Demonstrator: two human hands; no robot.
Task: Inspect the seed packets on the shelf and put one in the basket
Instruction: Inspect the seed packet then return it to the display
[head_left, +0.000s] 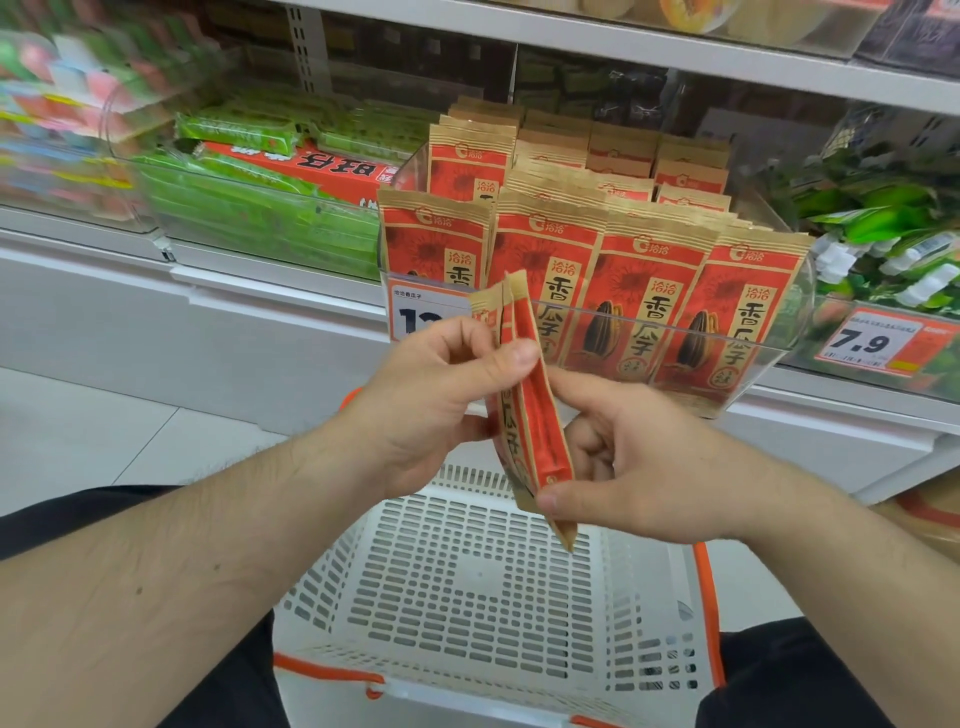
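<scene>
pinching two seed packets (535, 415) edge-on, left hand (431, 395) up top, right hand (639, 457) low, above basket (467, 571); risking both dropping in together.

Head view (close), facing down at shelf (291, 283)

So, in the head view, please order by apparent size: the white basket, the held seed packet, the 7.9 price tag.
1. White basket, largest by far.
2. Held seed packet, gripped by both the left hand and the right hand; it is seen edge-on and closer to the camera, so its true size is unsure.
3. 7.9 price tag, smallest.
</scene>
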